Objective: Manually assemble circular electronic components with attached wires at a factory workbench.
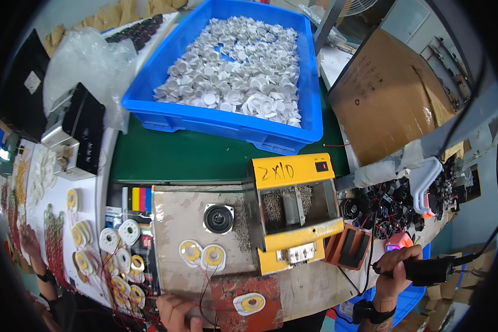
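Observation:
My right hand point(393, 272) is wrapped round a black electric screwdriver point(429, 271) at the right, its cable leading off to the right edge. At the lower middle my left hand point(175, 313) has its fingers curled beside thin dark wires; what they hold, if anything, is hidden. To its right, a white part with a yellow ring point(249, 304) lies on a reddish-brown pad point(223, 290). Two similar white-and-yellow parts point(213, 257) rest farther back on the work board point(169, 221). Behind them sits a small round black speaker point(218, 219), with loose screws point(242, 232) close by.
A yellow screw feeder point(293, 172) stands right of the board, beside a brown slotted block point(348, 247). Behind is a blue bin point(221, 122) of white caps. Dark wired parts point(365, 207) and a cardboard box point(390, 99) stand right. Another person's hand point(30, 240) shows far left.

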Tool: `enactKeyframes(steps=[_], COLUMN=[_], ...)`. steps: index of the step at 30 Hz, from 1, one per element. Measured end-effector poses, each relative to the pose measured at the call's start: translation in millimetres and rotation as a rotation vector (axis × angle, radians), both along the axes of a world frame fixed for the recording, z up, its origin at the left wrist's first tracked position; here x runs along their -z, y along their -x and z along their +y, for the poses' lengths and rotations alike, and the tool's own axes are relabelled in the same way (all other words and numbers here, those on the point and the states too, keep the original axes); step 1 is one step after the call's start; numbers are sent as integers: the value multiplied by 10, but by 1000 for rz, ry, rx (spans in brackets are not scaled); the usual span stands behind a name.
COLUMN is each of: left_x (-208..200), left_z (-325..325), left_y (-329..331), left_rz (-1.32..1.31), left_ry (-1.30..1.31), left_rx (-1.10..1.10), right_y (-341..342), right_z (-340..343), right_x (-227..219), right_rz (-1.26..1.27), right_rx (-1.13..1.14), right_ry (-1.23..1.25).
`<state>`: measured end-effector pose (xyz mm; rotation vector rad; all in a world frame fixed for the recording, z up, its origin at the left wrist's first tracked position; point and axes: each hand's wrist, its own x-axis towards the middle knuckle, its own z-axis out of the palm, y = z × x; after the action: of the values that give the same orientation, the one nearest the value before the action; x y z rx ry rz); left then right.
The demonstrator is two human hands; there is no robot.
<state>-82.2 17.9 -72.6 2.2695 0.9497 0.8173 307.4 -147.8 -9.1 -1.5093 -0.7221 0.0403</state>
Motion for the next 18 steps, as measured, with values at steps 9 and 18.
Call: enactKeyframes(steps=[9,18], left_x=[49,67], left_z=[166,205], left_y=[-34,-67], left_rz=[59,104], left_ry=[91,169], left_rx=[73,105], right_y=[-133,-178], right_z=[360,462], right_x=[95,150], right_rz=[-8,44], right_rx=[35,103], right_ry=[22,29])
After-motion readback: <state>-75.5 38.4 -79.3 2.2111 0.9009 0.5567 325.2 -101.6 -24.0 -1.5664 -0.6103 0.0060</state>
